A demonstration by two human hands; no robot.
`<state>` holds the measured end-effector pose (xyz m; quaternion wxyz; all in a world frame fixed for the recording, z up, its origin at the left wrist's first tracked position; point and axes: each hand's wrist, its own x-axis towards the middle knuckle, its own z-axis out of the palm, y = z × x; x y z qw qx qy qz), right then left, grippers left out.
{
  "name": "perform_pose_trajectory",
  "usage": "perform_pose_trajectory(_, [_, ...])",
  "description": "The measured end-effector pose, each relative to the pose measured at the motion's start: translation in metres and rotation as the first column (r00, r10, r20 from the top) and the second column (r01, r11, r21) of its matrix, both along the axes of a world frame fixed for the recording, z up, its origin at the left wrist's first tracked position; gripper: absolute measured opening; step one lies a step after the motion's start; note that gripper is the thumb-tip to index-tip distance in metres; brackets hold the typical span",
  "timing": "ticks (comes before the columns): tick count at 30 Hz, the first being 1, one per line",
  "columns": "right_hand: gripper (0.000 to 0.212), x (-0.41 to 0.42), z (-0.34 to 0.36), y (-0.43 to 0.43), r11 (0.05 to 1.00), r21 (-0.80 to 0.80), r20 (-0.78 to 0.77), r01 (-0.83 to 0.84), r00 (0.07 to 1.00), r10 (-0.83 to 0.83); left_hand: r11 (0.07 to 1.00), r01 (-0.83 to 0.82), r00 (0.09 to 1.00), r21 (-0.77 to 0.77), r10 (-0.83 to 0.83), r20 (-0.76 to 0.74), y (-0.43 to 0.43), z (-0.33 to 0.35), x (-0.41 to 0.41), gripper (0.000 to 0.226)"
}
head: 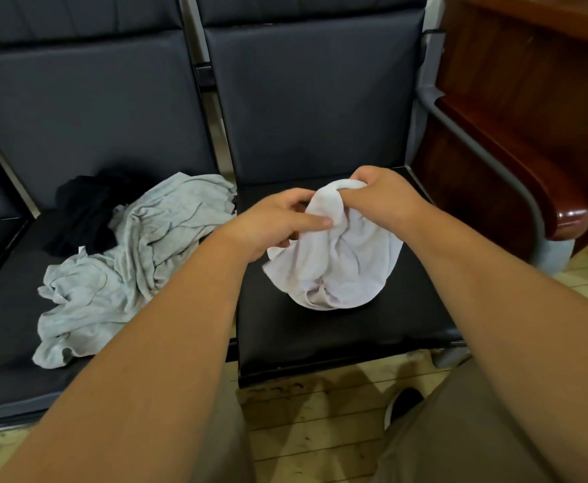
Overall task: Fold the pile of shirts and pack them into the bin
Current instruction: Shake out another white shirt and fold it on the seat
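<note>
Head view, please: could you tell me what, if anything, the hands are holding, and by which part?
The white shirt, by its bunched top: the right hand grips the upper fold, the left hand pinches cloth beside it.

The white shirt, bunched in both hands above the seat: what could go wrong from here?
1. The left hand and right hand grip the white shirt as a crumpled bunch; folding it without spreading it first would likely set creases.
2. The grey shirt and the black garment lie tangled; pulling one may drag the other off the seat.
3. No bin is in view, so folded shirts may come undone while carried.
</note>
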<state>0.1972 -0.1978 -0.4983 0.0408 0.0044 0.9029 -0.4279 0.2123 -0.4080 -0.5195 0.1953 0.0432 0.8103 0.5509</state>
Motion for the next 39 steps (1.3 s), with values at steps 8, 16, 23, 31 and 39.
perform_pose_trajectory(8, [0.02, -0.009, -0.006, 0.006, 0.994, -0.095, -0.054, 0.057, 0.997, -0.063, 0.947, -0.191, 0.944, -0.256, 0.106, -0.314, -0.012, -0.019, -0.014, 0.022])
perform_pose_trajectory(16, [0.027, -0.023, -0.028, 0.019, 0.973, 0.159, 0.093, 0.168, 0.979, -0.184, 0.922, -0.364, 0.871, 0.134, 0.388, -0.301, -0.006, 0.003, -0.015, 0.008])
perform_pose_trajectory(23, [0.061, -0.007, -0.009, 0.004, 0.966, -0.115, 0.098, -0.23, 0.966, 0.241, 0.974, -0.091, 0.932, 0.209, 0.157, -0.326, -0.003, 0.007, -0.006, 0.009])
perform_pose_trajectory(31, [0.029, -0.005, -0.01, -0.002, 0.887, -0.325, -0.043, -0.327, 0.943, 0.331, 0.968, 0.092, 0.934, 0.235, -0.002, -0.359, -0.002, 0.017, 0.003, 0.029])
perform_pose_trajectory(39, [0.024, -0.008, -0.011, 0.005, 0.967, 0.133, 0.029, -0.22, 0.976, 0.218, 0.993, -0.107, 0.832, 0.055, 0.12, -0.541, -0.012, 0.02, -0.003, 0.028])
